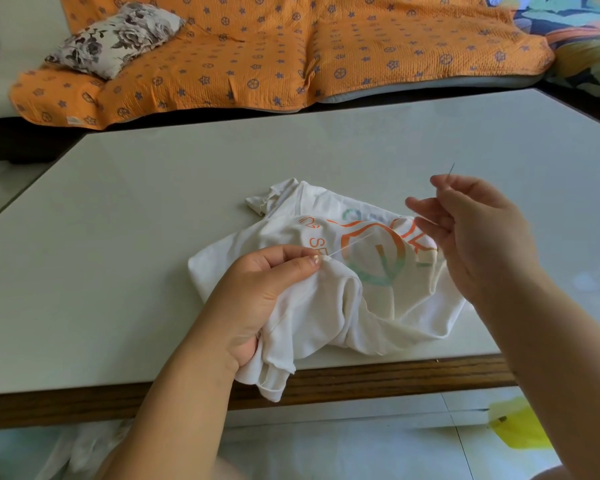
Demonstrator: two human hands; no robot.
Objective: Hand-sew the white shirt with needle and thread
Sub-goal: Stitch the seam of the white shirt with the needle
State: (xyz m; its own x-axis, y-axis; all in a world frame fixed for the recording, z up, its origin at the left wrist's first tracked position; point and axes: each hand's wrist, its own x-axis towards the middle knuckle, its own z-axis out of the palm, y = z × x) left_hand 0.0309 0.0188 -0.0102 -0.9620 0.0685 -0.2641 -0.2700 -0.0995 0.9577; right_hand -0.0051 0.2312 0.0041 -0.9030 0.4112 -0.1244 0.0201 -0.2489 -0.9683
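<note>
head view, near edge: on my feed the table [136, 244] ends in a brown wooden edge [378, 381] just under the wrists; a corner of the white shirt [326, 313] hangs over it.
shirt: it lies crumpled by the middle of the near edge, print up, with orange and green lettering showing; one sleeve points to the far left.
left hand: the left hand [257, 296] bunches the near-left part of the shirt, thumb and forefinger pressed together on a small fold of cloth.
right hand: the right hand [478, 230] is raised over the right part of the shirt, thumb and forefinger pinching the needle [450, 171]; the other fingers are loosely spread toward the left.
needle: nearly upright, its thin end sticking up past the fingertips.
thread: a pale thread [354, 242] runs taut from the fold at the left thumb, up and right across the print; i lose it near the right fingers.
open room: pale tabletop shows left, far and right of the shirt; the far edge and the angled right corner are well apart from both hands.
surface: smooth, pale, faintly glossy.
room: past the far edge i see an orange cover [291, 46] with blue stars over a low seat, with a floral pillow [118, 38] on its left; a pale tiled floor [361, 445] lies below the near edge, with a blurred yellow object [520, 427] at the near right.
</note>
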